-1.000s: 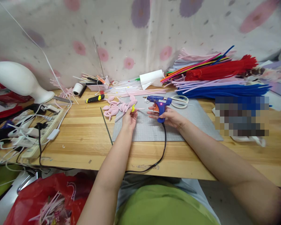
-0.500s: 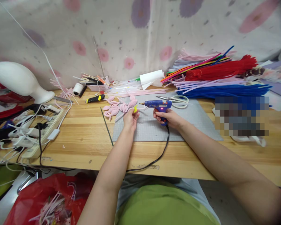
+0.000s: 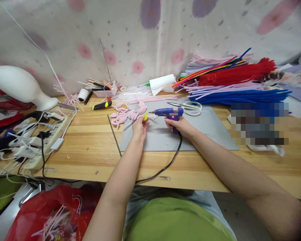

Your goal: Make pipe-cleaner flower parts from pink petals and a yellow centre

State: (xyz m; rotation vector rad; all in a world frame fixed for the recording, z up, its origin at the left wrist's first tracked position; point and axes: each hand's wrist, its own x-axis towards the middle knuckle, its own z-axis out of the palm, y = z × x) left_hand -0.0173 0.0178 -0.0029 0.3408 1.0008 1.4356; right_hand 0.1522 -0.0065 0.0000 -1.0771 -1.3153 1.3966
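Note:
My right hand [image 3: 175,124] is wrapped round the handle of a blue hot glue gun [image 3: 164,111], whose red light glows and whose nozzle points left. In my left hand [image 3: 139,126], a small yellow piece [image 3: 145,116] is pinched between the fingers. The nozzle tip is close to the yellow piece; whether they touch I cannot tell. Just beyond my left hand lie pink fuzzy looped shapes [image 3: 119,117], several together. Under both hands is a grey cutting mat [image 3: 155,140], with white-handled scissors [image 3: 193,107] behind the glue gun.
A yellow-black utility knife [image 3: 102,105] lies at left. Bundles of blue pipe cleaners [image 3: 238,97] and red ones [image 3: 238,75] are stacked at back right. A power strip [image 3: 47,144] with tangled cables and a white foam head [image 3: 22,87] stand left. The gun's black cord [image 3: 163,174] crosses the table's front edge.
The glue gun and my right hand have shifted very slightly to the left. My left hand stays almost in place with the yellow piece.

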